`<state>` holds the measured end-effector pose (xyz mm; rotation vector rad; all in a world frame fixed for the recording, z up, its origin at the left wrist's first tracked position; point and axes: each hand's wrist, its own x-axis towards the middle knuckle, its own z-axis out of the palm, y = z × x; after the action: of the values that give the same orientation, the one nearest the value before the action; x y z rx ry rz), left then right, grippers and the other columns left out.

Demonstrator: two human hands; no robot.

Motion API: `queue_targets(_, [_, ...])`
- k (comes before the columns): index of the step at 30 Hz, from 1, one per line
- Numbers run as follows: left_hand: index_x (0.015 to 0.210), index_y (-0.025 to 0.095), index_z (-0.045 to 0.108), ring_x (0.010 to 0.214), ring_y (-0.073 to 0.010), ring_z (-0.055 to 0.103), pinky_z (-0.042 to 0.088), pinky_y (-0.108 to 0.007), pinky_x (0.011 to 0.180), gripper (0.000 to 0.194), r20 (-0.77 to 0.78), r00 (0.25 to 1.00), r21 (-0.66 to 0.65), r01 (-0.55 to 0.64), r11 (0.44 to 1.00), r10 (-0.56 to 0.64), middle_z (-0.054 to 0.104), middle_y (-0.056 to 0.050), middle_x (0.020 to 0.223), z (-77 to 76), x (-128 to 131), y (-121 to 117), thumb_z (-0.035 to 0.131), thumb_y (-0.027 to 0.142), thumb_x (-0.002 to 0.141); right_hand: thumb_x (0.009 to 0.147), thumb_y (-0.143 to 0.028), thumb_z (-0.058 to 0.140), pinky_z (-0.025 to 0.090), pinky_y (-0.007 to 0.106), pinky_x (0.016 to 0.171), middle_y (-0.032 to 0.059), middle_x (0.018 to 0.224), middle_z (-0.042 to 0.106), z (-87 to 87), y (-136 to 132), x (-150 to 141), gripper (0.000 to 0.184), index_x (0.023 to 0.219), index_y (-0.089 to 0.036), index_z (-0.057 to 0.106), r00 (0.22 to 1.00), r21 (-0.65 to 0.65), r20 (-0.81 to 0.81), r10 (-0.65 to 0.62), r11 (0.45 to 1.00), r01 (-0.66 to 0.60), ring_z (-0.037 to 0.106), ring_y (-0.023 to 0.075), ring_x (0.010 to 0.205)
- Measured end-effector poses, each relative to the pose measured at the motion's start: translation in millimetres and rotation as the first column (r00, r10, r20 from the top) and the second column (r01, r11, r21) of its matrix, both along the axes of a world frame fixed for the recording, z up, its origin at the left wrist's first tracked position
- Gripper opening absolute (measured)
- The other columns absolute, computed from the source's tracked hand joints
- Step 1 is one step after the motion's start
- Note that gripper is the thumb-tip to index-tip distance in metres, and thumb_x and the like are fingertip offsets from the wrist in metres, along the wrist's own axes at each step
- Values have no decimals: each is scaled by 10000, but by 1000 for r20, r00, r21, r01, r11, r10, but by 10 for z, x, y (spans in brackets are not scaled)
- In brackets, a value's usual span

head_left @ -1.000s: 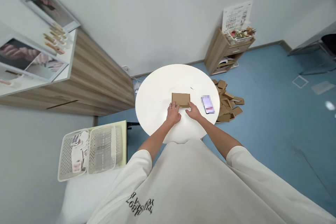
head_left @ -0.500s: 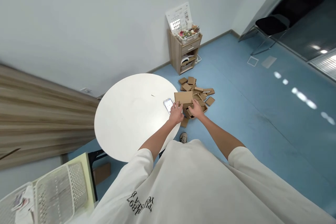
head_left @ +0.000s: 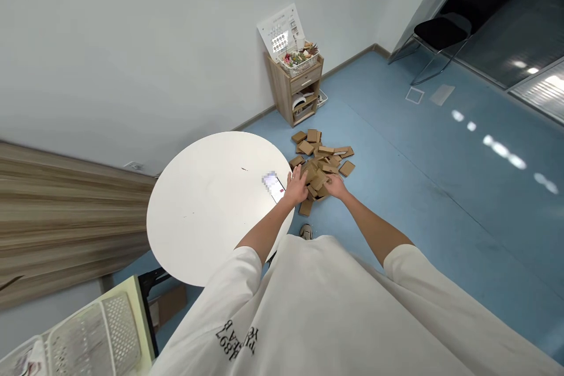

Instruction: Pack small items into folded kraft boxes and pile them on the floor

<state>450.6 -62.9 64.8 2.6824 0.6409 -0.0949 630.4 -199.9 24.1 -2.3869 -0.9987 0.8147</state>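
Note:
A small brown cardboard box (head_left: 318, 180) is between my hands, tilted, above a pile of similar boxes; its outline blends into the pile. My left hand (head_left: 296, 187) is at its left side, by the table edge, with the fingers bent at the cardboard. From the right, my right hand (head_left: 336, 186) pinches the box's edge. Beneath and beyond them, the pile of cardboard boxes (head_left: 326, 155) spreads over the floor. A phone (head_left: 275, 188) with a lit, partly blurred screen lies on the white round table (head_left: 211, 205), just left of my left hand.
A wooden cabinet (head_left: 282, 94) stands against the wall with a white basket (head_left: 304, 61) of colourful items on top. A black chair (head_left: 442, 34) is at the far right. At lower left, white plastic baskets (head_left: 90, 335) sit on a pale yellow surface. My shoe (head_left: 305, 231) shows below the pile.
The box was held with a broad face showing; it is now tipped lower against the pile. My hands are slightly farther apart, and the view has shifted, bringing more of the phone into sight.

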Motion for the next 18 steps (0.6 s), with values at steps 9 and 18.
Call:
queue_targets(9, [1546, 155, 343, 1567, -319, 69, 103, -554, 1251, 690, -26, 997, 62, -70, 996, 72, 132, -150, 1688, 50, -466, -24, 523, 192, 881, 927, -331, 481, 513, 396, 988, 169, 1510, 464, -15, 261, -343, 518, 1405, -149, 563, 988, -2, -145, 54, 998, -55, 639, 273, 1127])
queue_targets(18, [1540, 175, 349, 1560, -315, 116, 130, -546, 1243, 667, -58, 944, 95, -318, 943, 324, 177, -149, 1678, 87, -1573, -7, 512, 197, 893, 897, -226, 502, 503, 366, 1020, 162, 1456, 513, 124, 757, -1160, 474, 1348, -134, 611, 957, 130, -181, 225, 970, -203, 655, 245, 1083])
